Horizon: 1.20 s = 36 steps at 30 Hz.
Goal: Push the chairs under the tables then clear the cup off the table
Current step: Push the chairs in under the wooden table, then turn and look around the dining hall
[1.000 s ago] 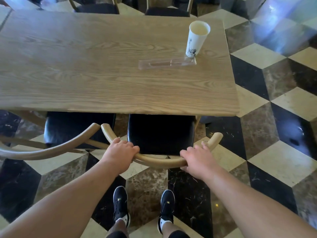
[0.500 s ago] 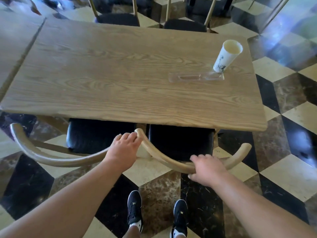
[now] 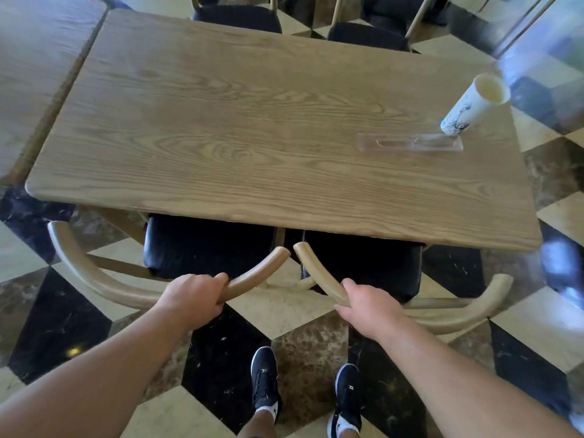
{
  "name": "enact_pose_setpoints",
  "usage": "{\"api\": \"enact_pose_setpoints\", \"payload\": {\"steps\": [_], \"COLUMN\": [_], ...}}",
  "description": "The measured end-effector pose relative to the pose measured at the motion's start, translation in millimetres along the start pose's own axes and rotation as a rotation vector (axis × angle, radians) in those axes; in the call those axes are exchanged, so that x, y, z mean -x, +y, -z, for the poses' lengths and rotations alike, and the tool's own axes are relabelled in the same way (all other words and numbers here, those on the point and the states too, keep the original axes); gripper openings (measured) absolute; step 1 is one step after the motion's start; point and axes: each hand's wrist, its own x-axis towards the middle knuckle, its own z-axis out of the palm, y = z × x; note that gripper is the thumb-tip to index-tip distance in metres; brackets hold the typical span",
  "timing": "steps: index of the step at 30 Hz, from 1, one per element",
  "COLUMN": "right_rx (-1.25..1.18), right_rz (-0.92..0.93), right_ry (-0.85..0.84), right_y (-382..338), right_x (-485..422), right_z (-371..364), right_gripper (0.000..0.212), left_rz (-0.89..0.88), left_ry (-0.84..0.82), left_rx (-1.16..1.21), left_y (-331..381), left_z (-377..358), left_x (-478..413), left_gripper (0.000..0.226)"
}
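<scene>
Two chairs with black seats stand at the near edge of a wooden table [image 3: 240, 128], seats partly under it. My left hand [image 3: 192, 298] grips the curved wooden back rail of the left chair [image 3: 91, 279]. My right hand [image 3: 369, 308] holds the back rail of the right chair [image 3: 458, 314] near its left end. A white paper cup [image 3: 471, 105] with a dark print stands at the table's far right, touching a clear flat tray [image 3: 410, 143].
Two more black-seated chairs [image 3: 237, 17] stand at the table's far side. Another wooden table [image 3: 28, 58] adjoins on the left. The floor is checkered marble in cream, brown and black. My feet in black shoes [image 3: 265, 380] stand behind the chairs.
My left hand has left the right chair's rail and taken the left chair's rail. My right hand has slid left along the right chair's rail. The view has shifted left.
</scene>
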Motion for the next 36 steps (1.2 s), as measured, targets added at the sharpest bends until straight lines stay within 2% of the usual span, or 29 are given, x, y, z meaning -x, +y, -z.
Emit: {"api": "enact_pose_setpoints", "payload": {"steps": [11,13,15,17,19,23,27,31,36], "right_rx": [-0.019,-0.048,-0.083,-0.079,-0.059,-0.011,0.035,0.056,0.028], "right_rz": [0.003,-0.01,-0.006,0.033,0.076,0.013,-0.056,-0.145,-0.175], "right_ry": [-0.031,-0.054,-0.028,0.083,0.229,0.54,0.805,0.998,1.159], "right_y": [-2,-2,-3,1,9,46,98,163,262], "right_x": [8,9,15,27,45,111,208,304,414], "right_z": [-6,-1,18,57,109,221,306,348,358], "right_gripper": [0.034,0.043,0.064,0.08,0.083,0.082,0.072,0.076,0.071], "left_rz": [-0.001,0.011,-0.008,-0.036,-0.085,-0.251,-0.373,-0.472,-0.602], "left_ry": [-0.02,-0.092,-0.138,-0.053,0.069,0.343,0.57,0.777,0.922], "left_rx": [0.004,0.031,0.048,0.085,0.118,0.061,0.051,0.03,-0.005], "left_y": [2,5,13,30,56,124,209,307,448], "left_z": [5,13,33,71,126,264,390,475,526], "left_x": [3,3,2,0,-3,3,41,95,161], "left_gripper": [0.021,0.027,0.045,0.069,0.08,0.083,0.084,0.087,0.085]}}
